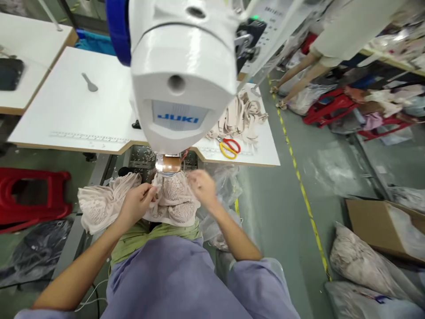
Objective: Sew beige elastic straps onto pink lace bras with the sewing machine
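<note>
A beige lace bra (pixel 175 191) lies in my lap, its upper edge under the metal sewing head of a white JUKI machine (pixel 182 66). With thumb and fingers pinched together, my left hand (pixel 137 203) grips the bra's left edge. At the bra's right edge is my right hand (pixel 203 188), its fingers curled but smeared by motion, so its hold is unclear. More beige bras (pixel 101 206) hang together to the left, partly behind my left forearm.
Red-and-yellow scissors (pixel 229 148) and a heap of beige fabric strips (pixel 242 115) lie on the white table (pixel 83 106). A grey spoon-shaped tool (pixel 89 83) rests further left. A red stool (pixel 33 195) stands at left. Bags and a cardboard box (pixel 375 226) sit on the right; another person's legs (pixel 302 75) show behind.
</note>
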Motion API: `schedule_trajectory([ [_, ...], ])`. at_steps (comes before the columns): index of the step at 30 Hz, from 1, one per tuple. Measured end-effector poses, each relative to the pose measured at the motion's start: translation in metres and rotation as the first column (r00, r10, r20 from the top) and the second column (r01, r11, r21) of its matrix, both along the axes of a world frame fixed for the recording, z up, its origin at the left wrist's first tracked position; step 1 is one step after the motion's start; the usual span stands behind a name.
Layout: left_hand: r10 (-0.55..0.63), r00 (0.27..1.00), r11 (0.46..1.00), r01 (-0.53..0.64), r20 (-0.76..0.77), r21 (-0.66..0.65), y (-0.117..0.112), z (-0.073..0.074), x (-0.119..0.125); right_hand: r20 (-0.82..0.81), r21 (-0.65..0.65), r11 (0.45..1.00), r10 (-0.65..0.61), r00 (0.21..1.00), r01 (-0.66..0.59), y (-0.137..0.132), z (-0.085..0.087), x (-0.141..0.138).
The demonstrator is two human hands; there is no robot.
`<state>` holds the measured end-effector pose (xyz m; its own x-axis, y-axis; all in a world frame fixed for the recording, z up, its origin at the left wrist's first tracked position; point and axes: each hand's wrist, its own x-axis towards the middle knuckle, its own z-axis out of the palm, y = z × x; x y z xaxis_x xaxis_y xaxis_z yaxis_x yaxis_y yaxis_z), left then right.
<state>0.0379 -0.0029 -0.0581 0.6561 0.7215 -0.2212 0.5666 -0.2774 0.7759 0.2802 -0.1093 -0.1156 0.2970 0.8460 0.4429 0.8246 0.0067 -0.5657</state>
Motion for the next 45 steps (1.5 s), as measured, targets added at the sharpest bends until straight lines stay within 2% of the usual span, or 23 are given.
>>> schedule_trajectory([
  [1,-0.033,0.999,0.999,0.033,-0.026,0.032,0.001,-0.002,-0.001,0.051,-0.041,0.984,-0.17,0.984,0.172,0.003,0.007,0.035],
  [2,-0.062,0.997,0.996,0.065,-0.046,0.055,0.001,-0.002,-0.001,0.123,-0.096,0.946,-0.297,0.947,0.309,0.007,0.015,0.07],
  [3,-0.09,0.995,0.994,0.093,-0.052,0.065,0.0,-0.001,-0.001,0.206,-0.191,0.903,-0.346,0.915,0.384,0.012,0.023,0.102],
  [5,-0.115,0.993,0.992,0.116,-0.028,0.039,-0.002,0.005,0.0,0.355,-0.44,0.79,-0.285,0.891,0.428,0.023,0.038,0.151],
  [6,-0.108,0.994,0.994,0.108,-0.005,0.008,-0.003,0.009,0.001,0.398,-0.516,0.745,-0.229,0.888,0.423,0.028,0.043,0.166],
  [8,-0.071,0.997,0.995,0.074,0.039,-0.073,-0.004,0.017,0.003,0.43,-0.589,0.706,-0.137,0.892,0.393,0.028,0.047,0.176],
  [11,-0.001,0.991,0.965,0.036,0.133,-0.26,-0.003,0.023,0.0,0.435,-0.553,0.735,-0.147,0.888,0.393,0.002,0.047,0.155],
  [13,0.078,0.976,0.913,0.011,0.202,-0.407,-0.002,0.023,-0.004,0.371,-0.483,0.79,-0.206,0.906,0.377,-0.031,0.047,0.126],
  [15,0.174,0.959,0.847,-0.031,0.223,-0.53,-0.002,0.022,-0.008,0.204,-0.452,0.846,-0.209,0.956,0.282,-0.067,0.052,0.088],
  [18,0.26,0.938,0.752,-0.049,0.228,-0.657,-0.003,0.023,-0.01,0.035,-0.385,0.92,-0.061,0.998,0.069,-0.103,0.062,0.021],
  [21,0.281,0.921,0.708,-0.01,0.269,-0.706,-0.005,0.028,-0.009,-0.003,-0.306,0.948,0.087,0.996,-0.084,-0.106,0.064,-0.035],
  [23,0.271,0.922,0.724,-0.006,0.277,-0.69,-0.007,0.031,-0.007,0.007,-0.247,0.964,0.098,0.995,-0.093,-0.095,0.06,-0.056],
  [28,0.123,0.96,0.84,0.035,0.253,-0.541,-0.013,0.042,-0.003,-0.04,-0.193,0.973,0.123,0.992,-0.129,-0.063,0.05,-0.069],
  [31,0.077,0.977,0.905,0.015,0.2,-0.425,-0.015,0.044,-0.001,-0.097,-0.233,0.957,0.152,0.984,-0.171,-0.055,0.05,-0.068],
  [33,0.067,0.981,0.927,0.007,0.183,-0.375,-0.015,0.043,0.0,-0.15,-0.279,0.941,0.152,0.977,-0.189,-0.056,0.049,-0.066],
  [36,0.042,0.979,0.937,0.03,0.198,-0.349,-0.013,0.041,-0.002,-0.266,-0.312,0.93,0.112,0.957,-0.196,-0.066,0.047,-0.062],
  [40,0.056,0.965,0.915,0.054,0.257,-0.4,-0.008,0.041,-0.006,-0.408,-0.235,0.958,0.057,0.911,-0.165,-0.08,0.044,-0.061],
  [45,0.088,0.956,0.883,0.056,0.282,-0.466,-0.003,0.043,-0.006,-0.403,-0.178,0.966,0.102,0.91,-0.187,-0.078,0.046,-0.07],
])
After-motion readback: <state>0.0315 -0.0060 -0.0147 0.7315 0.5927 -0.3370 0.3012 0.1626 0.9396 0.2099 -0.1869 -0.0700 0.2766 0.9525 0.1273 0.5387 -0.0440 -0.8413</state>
